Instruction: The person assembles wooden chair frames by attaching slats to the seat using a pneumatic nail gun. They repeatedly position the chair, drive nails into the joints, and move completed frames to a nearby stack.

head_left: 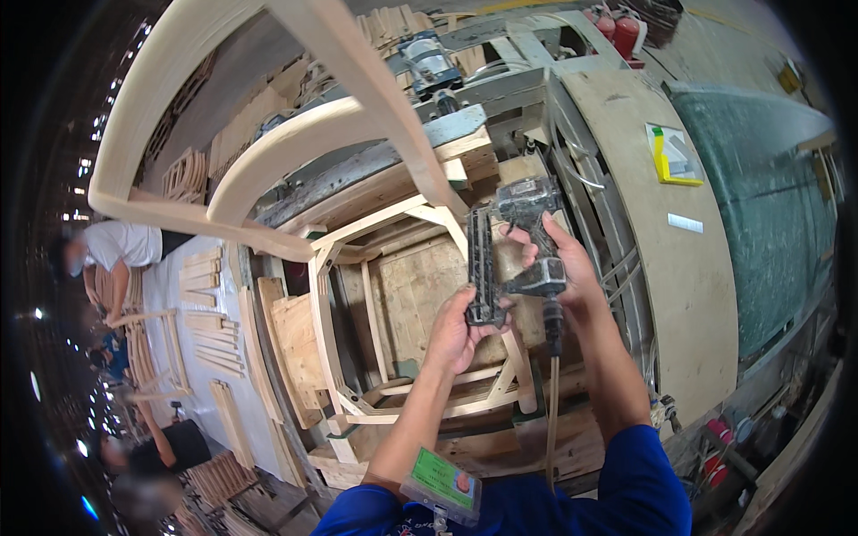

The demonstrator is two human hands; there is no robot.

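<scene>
A worn black and grey pneumatic nail gun (527,198) is held in both my hands above a pale wooden chair frame (323,299). My right hand (576,259) is wrapped round its handle. My left hand (458,335) grips the lower end of its long magazine (481,259). A hose (553,402) runs down from the handle toward my body. The chair frame lies in a wooden jig, its curved back (299,134) and long posts rising at the upper left. Corner blocks show inside the seat frame. Whether the tool's nose touches wood I cannot tell.
A plywood board (657,295) at the right carries a yellow-edged holder (670,161); a green panel lies beyond. A clamp cylinder (429,62) stands at the back, with red fire extinguishers (621,31) behind. At left, wooden strips (214,339) cover a table where other people work.
</scene>
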